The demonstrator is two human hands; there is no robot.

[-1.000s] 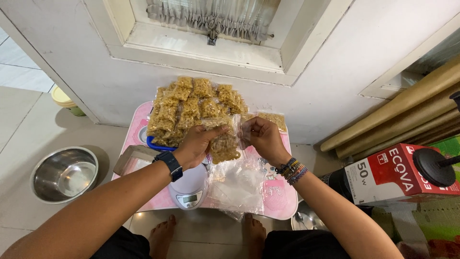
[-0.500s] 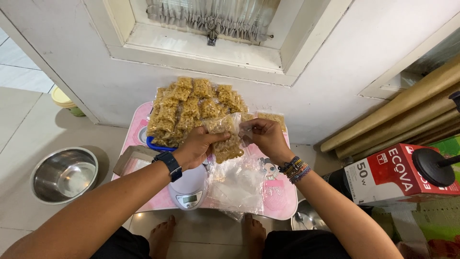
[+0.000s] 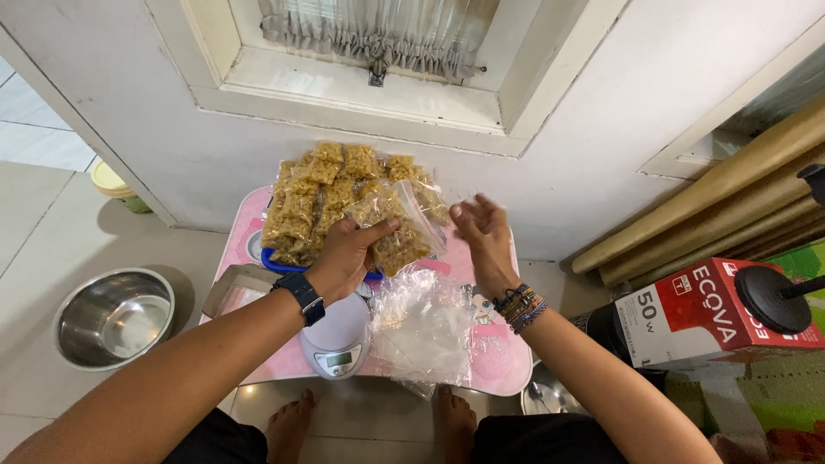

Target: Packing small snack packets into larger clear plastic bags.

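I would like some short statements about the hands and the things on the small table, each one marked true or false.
1. The left hand holds a clear bag of snacks. True.
2. The right hand grips that bag too. False: it is open, off the bag.
3. A white scale sits on the pink table. True.
4. The steel bowl is on the table. False: it is on the floor.
5. Empty clear bags lie beside the scale. True.

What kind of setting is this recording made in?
Probably a home floor used for small-scale snack packing: a low pink table against a white door, with a kitchen scale and a steel bowl nearby.
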